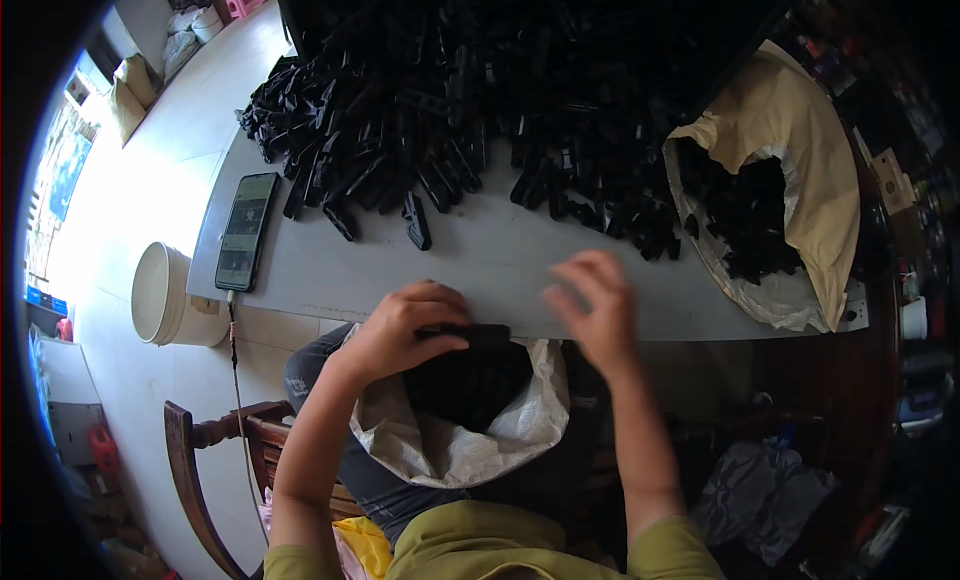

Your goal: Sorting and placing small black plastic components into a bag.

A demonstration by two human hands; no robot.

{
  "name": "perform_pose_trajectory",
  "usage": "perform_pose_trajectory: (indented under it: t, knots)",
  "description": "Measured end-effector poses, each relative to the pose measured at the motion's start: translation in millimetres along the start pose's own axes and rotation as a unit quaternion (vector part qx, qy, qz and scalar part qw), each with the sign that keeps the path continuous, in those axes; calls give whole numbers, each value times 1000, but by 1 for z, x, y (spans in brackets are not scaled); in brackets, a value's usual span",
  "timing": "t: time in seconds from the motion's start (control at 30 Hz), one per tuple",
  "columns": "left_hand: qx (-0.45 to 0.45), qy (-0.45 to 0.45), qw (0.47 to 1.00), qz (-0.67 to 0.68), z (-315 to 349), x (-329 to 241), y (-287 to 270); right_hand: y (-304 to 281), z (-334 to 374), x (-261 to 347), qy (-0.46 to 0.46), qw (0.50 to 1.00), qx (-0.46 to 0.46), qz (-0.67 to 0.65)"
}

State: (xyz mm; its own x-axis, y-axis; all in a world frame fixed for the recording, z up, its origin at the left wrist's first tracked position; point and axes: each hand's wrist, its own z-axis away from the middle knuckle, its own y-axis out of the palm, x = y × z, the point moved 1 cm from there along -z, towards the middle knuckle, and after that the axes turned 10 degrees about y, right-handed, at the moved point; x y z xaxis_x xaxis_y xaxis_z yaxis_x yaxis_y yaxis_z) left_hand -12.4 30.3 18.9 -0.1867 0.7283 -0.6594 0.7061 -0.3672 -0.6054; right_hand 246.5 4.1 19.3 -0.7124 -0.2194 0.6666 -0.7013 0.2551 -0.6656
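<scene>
My left hand is closed around a small black plastic piece, held level at the table's near edge. Just below it, a white woven sack gapes on my lap with dark contents inside. My right hand hovers a little to the right of the piece, blurred, its thumb and fingers apart and nothing seen between them. A large heap of similar black plastic pieces covers the far part of the table. One black piece lies at the heap's near edge.
On the grey table, a phone with a cable lies at the left. An open tan paper sack holding black pieces stands at the right. A white bucket and a wooden chair are left of the table.
</scene>
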Motion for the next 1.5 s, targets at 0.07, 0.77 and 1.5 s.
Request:
perform_pose_trajectory:
  t: [0.07,0.77,1.5]
  knots:
    - [6,-21,1000,-1,9,-8,-11,-27,0,-35,85,977,-150,126]
    - [-162,-140,960,178,-28,23,11,-13,-18,-27,-26,984,-95,148]
    - [-82,-47,995,-19,-22,23,13,21,-20,5,-31,987,145,-56]
